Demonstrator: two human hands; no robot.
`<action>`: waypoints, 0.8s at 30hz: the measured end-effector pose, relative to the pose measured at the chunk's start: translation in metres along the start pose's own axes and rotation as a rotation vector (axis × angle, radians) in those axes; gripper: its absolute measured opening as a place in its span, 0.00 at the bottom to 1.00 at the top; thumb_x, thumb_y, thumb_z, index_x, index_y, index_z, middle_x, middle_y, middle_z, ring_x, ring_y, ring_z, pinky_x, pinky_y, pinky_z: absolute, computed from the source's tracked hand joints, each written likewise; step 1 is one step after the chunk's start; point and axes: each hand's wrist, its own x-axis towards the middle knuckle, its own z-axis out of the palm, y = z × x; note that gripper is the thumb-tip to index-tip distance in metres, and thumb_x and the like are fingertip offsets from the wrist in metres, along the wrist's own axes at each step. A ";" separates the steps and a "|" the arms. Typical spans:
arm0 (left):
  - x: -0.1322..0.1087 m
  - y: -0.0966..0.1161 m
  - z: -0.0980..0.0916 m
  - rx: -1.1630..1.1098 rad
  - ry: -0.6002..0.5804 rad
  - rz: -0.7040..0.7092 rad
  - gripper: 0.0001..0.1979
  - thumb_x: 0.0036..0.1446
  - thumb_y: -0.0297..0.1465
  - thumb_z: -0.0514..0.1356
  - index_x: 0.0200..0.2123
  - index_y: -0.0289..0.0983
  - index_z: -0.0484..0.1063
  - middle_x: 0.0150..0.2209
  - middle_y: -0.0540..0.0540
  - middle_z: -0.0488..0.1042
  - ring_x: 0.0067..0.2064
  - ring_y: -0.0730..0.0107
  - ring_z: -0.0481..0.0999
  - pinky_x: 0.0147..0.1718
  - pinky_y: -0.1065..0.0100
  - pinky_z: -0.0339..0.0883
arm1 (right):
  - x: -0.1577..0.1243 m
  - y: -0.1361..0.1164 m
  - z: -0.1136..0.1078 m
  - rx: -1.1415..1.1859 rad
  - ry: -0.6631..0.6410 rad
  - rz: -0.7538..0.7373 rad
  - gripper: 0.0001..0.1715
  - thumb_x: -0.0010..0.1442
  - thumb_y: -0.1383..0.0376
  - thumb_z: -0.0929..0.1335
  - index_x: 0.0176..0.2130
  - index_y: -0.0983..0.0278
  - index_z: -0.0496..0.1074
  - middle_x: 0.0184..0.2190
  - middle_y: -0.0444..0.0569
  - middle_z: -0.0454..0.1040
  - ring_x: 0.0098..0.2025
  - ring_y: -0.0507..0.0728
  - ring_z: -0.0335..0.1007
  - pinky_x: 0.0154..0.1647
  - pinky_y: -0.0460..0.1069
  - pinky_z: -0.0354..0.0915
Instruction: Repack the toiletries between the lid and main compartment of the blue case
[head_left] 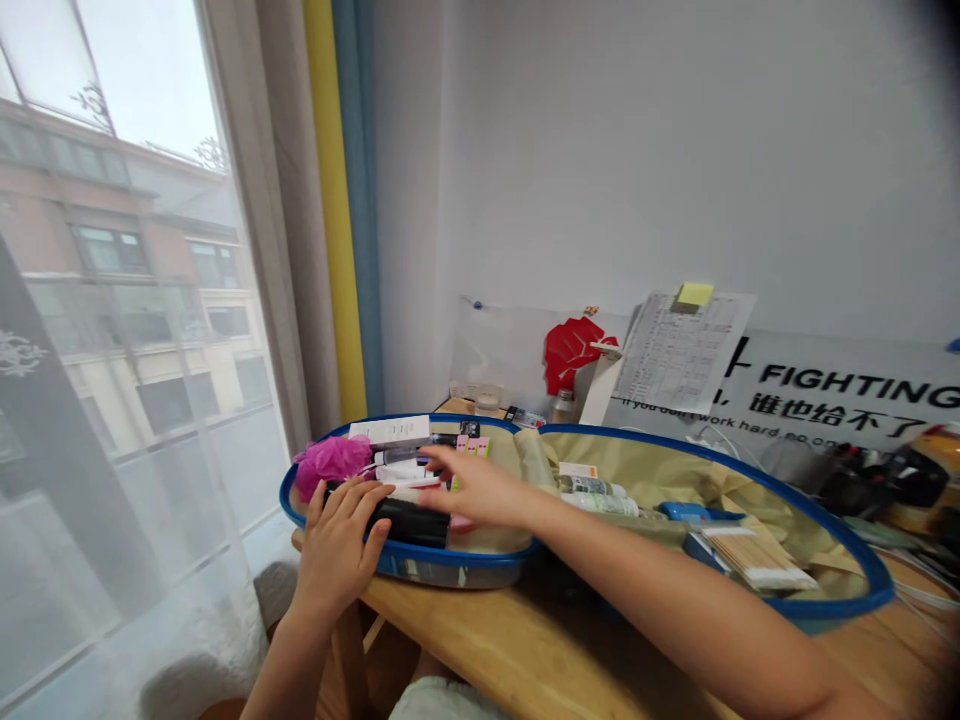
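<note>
My left hand [341, 525] lies at the front left of the left blue-rimmed basket [480, 562], fingers spread over the near rim and the end of a black case [412, 520]. Over the middle of the same basket, my right hand [480, 488] reaches in from the right, index finger and thumb apart, beside white tubes [401, 470]. Its other fingers are partly hidden. A magenta mesh bath puff [334, 465] sits left of the tubes. Behind them lies a white box [390, 432], and small pink packets [474, 446] are just past my right hand.
A second blue-rimmed basket [874, 575] on the right holds bottles [600, 502], a blue item [686, 512] and a pack of cotton swabs [754, 555]. Both stand on a wooden table [525, 640] against the wall. Curtains [337, 250] and a window are at left; cables and clutter at right.
</note>
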 end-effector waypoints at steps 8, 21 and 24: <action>-0.005 0.001 0.005 -0.006 0.046 -0.037 0.17 0.63 0.37 0.47 0.48 0.41 0.70 0.47 0.46 0.76 0.52 0.59 0.68 0.60 0.54 0.42 | -0.044 0.142 -0.113 -0.346 0.102 0.395 0.13 0.55 0.58 0.66 0.35 0.63 0.75 0.35 0.51 0.78 0.38 0.58 0.72 0.42 0.52 0.65; -0.006 0.001 0.007 -0.006 0.045 -0.032 0.17 0.62 0.36 0.47 0.48 0.41 0.70 0.47 0.46 0.75 0.52 0.59 0.68 0.59 0.54 0.44 | -0.070 0.243 -0.084 -0.391 -0.050 0.604 0.16 0.55 0.65 0.67 0.45 0.66 0.73 0.41 0.56 0.77 0.43 0.60 0.73 0.46 0.51 0.65; -0.006 0.001 0.007 -0.012 0.039 -0.046 0.17 0.62 0.36 0.48 0.48 0.41 0.71 0.47 0.46 0.75 0.52 0.59 0.68 0.60 0.54 0.43 | -0.067 0.247 -0.082 -0.400 -0.064 0.619 0.15 0.57 0.63 0.67 0.44 0.65 0.73 0.41 0.54 0.76 0.42 0.57 0.73 0.46 0.51 0.65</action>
